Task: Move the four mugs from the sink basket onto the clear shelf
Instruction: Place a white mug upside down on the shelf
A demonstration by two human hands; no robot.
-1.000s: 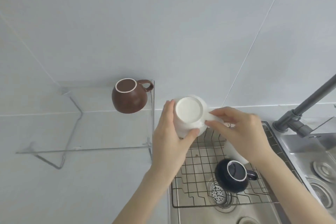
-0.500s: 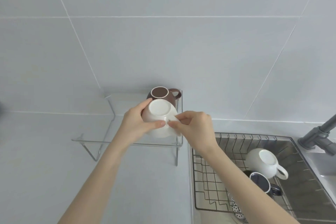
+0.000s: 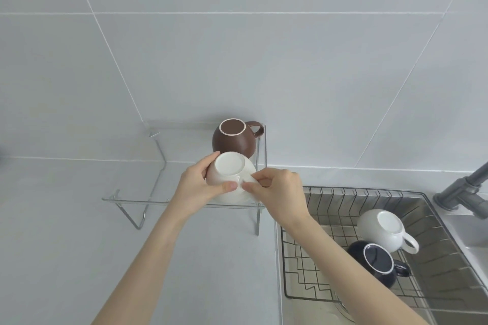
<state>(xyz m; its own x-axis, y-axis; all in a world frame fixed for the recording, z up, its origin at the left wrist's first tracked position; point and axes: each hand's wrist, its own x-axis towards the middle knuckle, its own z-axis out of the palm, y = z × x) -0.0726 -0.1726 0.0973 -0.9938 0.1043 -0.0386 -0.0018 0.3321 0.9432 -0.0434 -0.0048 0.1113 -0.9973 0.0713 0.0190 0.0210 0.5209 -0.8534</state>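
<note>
The white mug [image 3: 231, 178] is upside down, base to the camera, at the near right end of the clear shelf [image 3: 132, 199], just in front of the inverted brown mug [image 3: 233, 140] at the far right corner. The worry is that corner: the two mugs look close to touching, so a nudge farther in could knock the brown one toward the shelf's right edge, and if the white mug's rim lands partly past the near lip it could tip off onto the desk [image 3: 79, 258]. Whether its rim already rests on the shelf I cannot tell, as the hands cover it. The left hand [image 3: 196, 187] is curled round the mug's left side, thumb on the near wall and fingers over the far side. The right hand [image 3: 277, 192] is pinched together on the right side, seemingly on the handle, which is hidden. Two more mugs, a second white mug [image 3: 383, 229] and a dark navy mug [image 3: 375, 262], lie inverted in the sink basket [image 3: 317, 272].
</note>
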